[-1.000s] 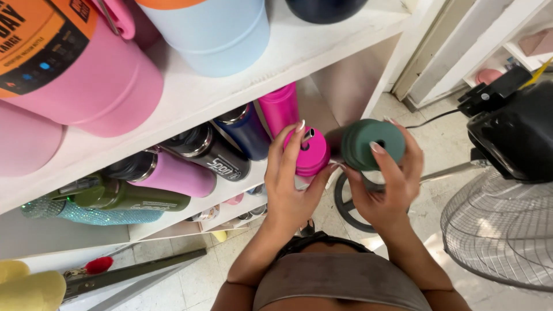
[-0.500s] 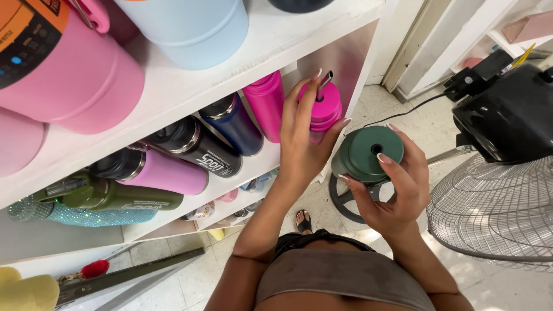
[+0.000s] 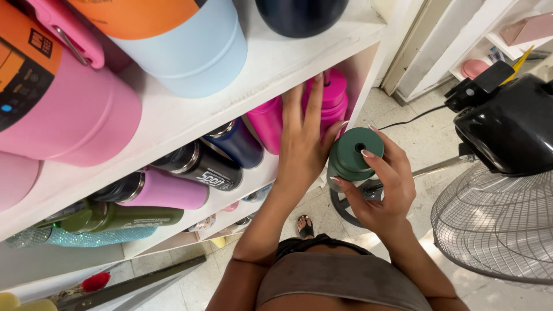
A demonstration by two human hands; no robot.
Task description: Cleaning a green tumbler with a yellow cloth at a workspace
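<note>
Head view, looking down past my chest at a white shelving unit. My left hand reaches into the second shelf with fingers extended and spread, wrapped around the front of a magenta bottle that stands at the right end of that shelf, against the unit's side panel; the thumb lies on the bottle's right side. My right hand is closed around a dark green bottle, fingers curled about its body just below the lid; the bottle is tilted so the round lid, with a small hole near its centre, faces the camera. It sits in the air just right of the shelf edge, near the magenta bottle but apart from it. Left of my hand the shelf holds a second magenta bottle, a navy bottle, a black bottle and a pink bottle. A black floor fan stands at right.
</note>
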